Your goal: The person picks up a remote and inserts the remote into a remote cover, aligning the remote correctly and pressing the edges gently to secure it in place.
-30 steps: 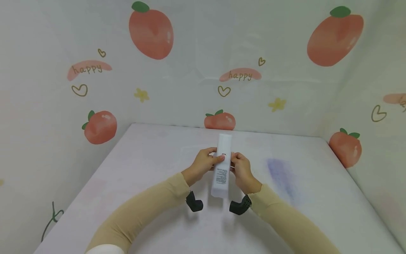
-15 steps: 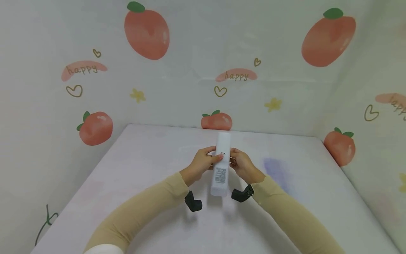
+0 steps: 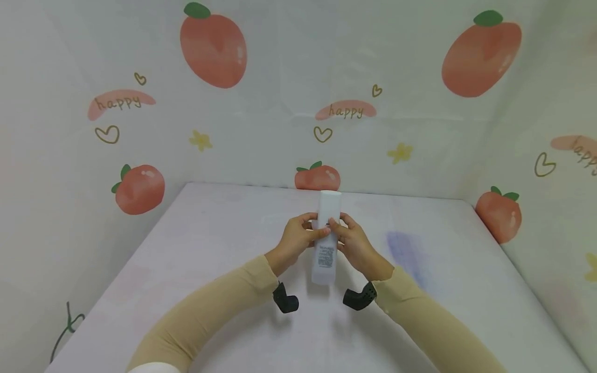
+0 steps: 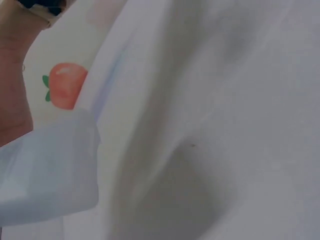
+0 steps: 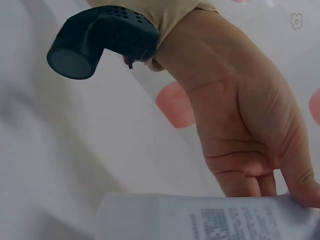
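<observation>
A long white box-like case (image 3: 324,272) is held up over the table in the head view, with small dark printed text on its lower face. My left hand (image 3: 294,237) grips its left side, thumb across the front and fingers behind. From the right, my right hand (image 3: 363,248) holds it too, thumb on the front face near a small dark mark. The left wrist view shows one end of the case (image 4: 47,172) with part of the right hand (image 4: 12,85) beyond. In the right wrist view the left hand (image 5: 245,115) reaches behind the printed face (image 5: 175,220).
Below the hands spreads a pale table (image 3: 224,223) with a purple smudge (image 3: 406,256) at right. A fruit-printed white curtain (image 3: 280,62) stands behind and at the sides. Black wrist cameras (image 3: 360,298) hang under both wrists. A green cord-like line (image 3: 70,326) shows at far left.
My right thumb has come round onto the front face of the case; earlier the right fingers were at its right edge. The case tilts slightly, its top end a little higher in view.
</observation>
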The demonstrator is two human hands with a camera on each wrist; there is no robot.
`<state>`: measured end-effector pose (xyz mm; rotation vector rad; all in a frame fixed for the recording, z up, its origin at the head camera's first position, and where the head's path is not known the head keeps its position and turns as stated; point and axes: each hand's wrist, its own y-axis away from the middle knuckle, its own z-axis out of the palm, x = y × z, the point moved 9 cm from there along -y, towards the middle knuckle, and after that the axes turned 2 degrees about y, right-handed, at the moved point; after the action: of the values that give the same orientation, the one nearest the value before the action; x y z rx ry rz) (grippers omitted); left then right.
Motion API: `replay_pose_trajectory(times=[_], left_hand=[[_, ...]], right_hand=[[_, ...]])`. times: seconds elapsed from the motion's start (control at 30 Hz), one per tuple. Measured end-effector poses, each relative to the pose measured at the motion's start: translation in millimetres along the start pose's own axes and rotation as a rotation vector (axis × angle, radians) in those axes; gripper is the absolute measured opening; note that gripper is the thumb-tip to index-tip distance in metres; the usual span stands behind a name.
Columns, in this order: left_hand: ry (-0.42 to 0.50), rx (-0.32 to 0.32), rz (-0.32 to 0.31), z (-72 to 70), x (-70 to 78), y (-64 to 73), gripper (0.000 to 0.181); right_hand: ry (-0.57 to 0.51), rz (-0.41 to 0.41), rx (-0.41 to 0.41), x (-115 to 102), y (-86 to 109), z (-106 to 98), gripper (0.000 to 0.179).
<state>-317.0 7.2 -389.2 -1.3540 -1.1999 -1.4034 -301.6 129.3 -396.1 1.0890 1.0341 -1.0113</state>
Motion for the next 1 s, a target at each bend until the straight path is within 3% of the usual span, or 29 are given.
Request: replay_pose_trajectory(times=[0.17, 0.37, 0.47, 0.63, 0.8, 1.0], left_hand=[[0.078, -0.023, -0.02, 3.0, -7.0, 3.6, 0.058], [0.15, -0.009, -0.107, 3.1, -22.4, 6.4, 0.036], [0.17, 0.015, -0.119, 1.6, -26.8, 8.5, 0.029], [0.228, 0.069, -0.087, -2.0, -24.9, 8.7, 0.025], [0.21, 0.088, -0.096, -4.7, -23.0, 5.9, 0.025], [0.225, 0.026, -0.116, 0.8, -22.9, 4.5, 0.029]], right_hand=[[-0.064, 0.013, 0.028, 3.2, 1.3, -7.5, 0.045], [-0.126, 0.022, 0.052, 6.2, 1.3, -15.3, 0.045], [-0.108, 0.022, 0.035, 7.1, 1.2, -15.6, 0.044], [-0.028, 0.014, -0.002, 6.6, 2.8, -14.2, 0.049], [0.01, 0.04, -0.009, 9.1, 7.0, -12.2, 0.049], [-0.003, 0.032, -0.015, 7.4, 7.9, -11.0, 0.047]])
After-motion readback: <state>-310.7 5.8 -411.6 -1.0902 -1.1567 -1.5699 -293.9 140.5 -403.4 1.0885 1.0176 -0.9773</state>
